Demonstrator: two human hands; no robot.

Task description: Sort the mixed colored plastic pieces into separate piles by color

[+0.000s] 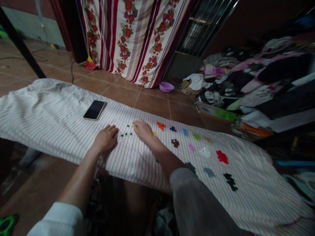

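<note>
My left hand (pixel 106 138) lies on the striped cloth (pixel 61 131), fingers stretched out, holding nothing. To its right, a few small dark green pieces (pixel 126 134) and a small white piece (pixel 122 140) are laid out apart from each other. Pinched fingers of my right hand (pixel 142 129) press down beside a small yellow piece (pixel 132 126); what is between the fingertips is too small to make out. Partly behind this hand shows a yellow heap (pixel 154 133). Further right are small heaps in orange (pixel 160 126), dark purple (pixel 173 129), brown (pixel 175 143) and red (pixel 222 157).
A phone (pixel 94 109) lies on the cloth left of my hands. More heaps, among them white (pixel 205 151), grey (pixel 209 172) and black (pixel 230 182), spread rightward. Beyond the cloth's far edge, a purple basin (pixel 166 87) stands on the tiled floor near a flowered curtain (pixel 137 39) and piled clothes (pixel 258 75).
</note>
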